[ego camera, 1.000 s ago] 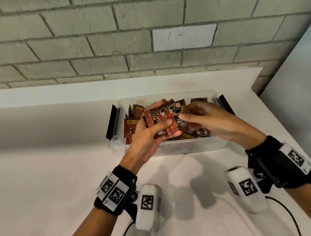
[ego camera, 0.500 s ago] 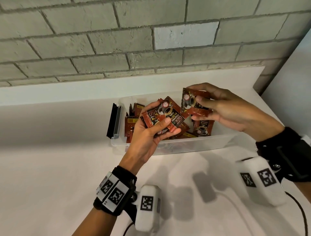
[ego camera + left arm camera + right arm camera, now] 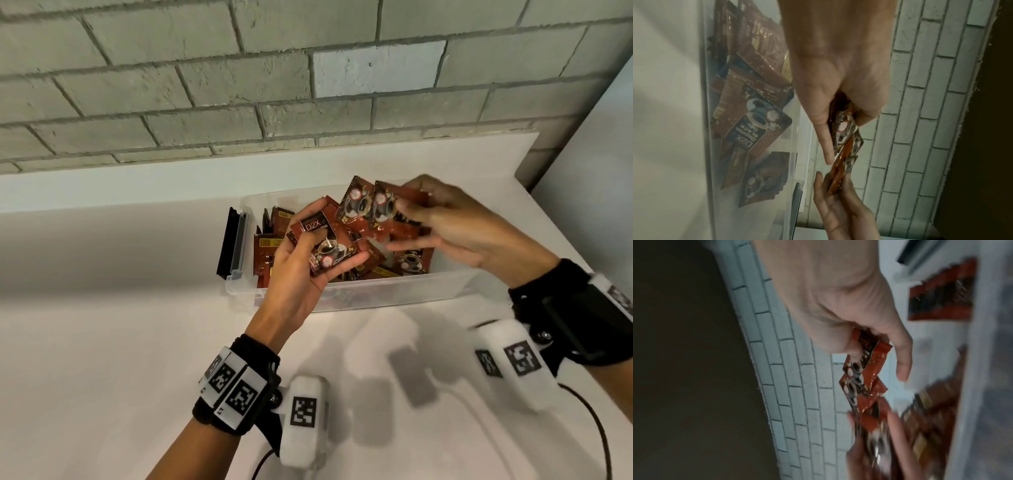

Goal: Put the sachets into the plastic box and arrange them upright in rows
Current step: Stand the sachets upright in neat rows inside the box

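A clear plastic box (image 3: pixel 394 296) sits on the white counter with red-brown coffee sachets inside. Some sachets (image 3: pixel 265 246) stand at its left end, and others (image 3: pixel 412 262) lie loose toward the right. My left hand (image 3: pixel 305 255) hovers over the box and grips a stack of sachets (image 3: pixel 320 228), thumb on top. My right hand (image 3: pixel 411 222), blurred, pinches two fanned sachets (image 3: pixel 368 207) just right of that stack. The left wrist view shows the left hand (image 3: pixel 838 65) gripping its stack (image 3: pixel 844 129) edge-on above loose sachets (image 3: pixel 756 128). In the right wrist view the right hand (image 3: pixel 849 305) holds its sachets (image 3: pixel 863 368).
A black and grey lid clip (image 3: pixel 234 246) hangs off the box's left end. A brick wall (image 3: pixel 308 85) rises behind a white ledge, and a white panel (image 3: pixel 603 171) stands at the right. White counter (image 3: pixel 120 342) stretches left and in front of the box.
My right hand pulled sachets off the left hand's stack and lifted them up and right. It now holds two fanned ones, back close to the stack. The left hand barely moved.
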### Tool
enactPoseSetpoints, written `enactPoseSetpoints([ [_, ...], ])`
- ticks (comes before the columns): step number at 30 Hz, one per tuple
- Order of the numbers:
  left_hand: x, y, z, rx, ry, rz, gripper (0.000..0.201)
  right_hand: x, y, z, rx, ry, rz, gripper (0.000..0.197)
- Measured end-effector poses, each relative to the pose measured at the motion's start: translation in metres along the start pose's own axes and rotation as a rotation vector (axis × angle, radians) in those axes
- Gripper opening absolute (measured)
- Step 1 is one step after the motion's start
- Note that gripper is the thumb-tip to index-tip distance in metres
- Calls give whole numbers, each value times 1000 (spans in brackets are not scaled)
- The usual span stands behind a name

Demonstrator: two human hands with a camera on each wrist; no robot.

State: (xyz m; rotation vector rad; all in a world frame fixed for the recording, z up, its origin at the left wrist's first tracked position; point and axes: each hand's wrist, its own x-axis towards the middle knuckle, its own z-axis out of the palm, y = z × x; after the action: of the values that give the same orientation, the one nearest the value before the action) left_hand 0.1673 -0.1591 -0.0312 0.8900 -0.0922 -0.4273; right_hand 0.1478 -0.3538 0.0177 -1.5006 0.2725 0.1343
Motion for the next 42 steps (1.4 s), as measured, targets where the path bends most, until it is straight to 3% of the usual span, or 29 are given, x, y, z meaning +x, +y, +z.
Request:
enactPoseSetpoints([
  [7, -1, 1, 2, 77, -54, -142, 35, -2, -28, -6, -660, -365, -189, 18],
  [9, -3, -2, 7, 72, -86, -182, 37, 0, -33, 1, -903, -387, -258, 19],
  [11, -4, -5, 11, 49, -110, -208, 42, 3, -30, 8, -1000, -374, -298, 27],
  [15, -3, -6, 12, -7, -67, -163, 35, 7, -16, 18, -905, -170, -367, 66],
  [18, -2, -4, 8, -18, -48, -97, 52, 8, 0, 16, -769, 27, -295, 57],
  [21, -1, -4, 6, 20, -22, -77, 58, 6, 14, 13, -561, -50, -188, 42],
  [25, -1, -4, 5, -44, -23, -104, 32, 2, 13, 1, -317, -35, -165, 14],
  [31, -1, -2, 7, 134, -57, -66, 47, -3, 10, 0, -286, -150, -82, 31],
  [35, -3, 2, 5, 69, -131, -125, 48, -3, 5, -1, -274, -121, -41, 30],
  [38, -3, 4, 2, 86, -180, -112, 63, -2, 5, -2, -299, -86, -9, 24],
  [42, -1, 2, 1, 186, -117, -8, 82, -5, 8, -3, -261, -70, 19, 25],
])
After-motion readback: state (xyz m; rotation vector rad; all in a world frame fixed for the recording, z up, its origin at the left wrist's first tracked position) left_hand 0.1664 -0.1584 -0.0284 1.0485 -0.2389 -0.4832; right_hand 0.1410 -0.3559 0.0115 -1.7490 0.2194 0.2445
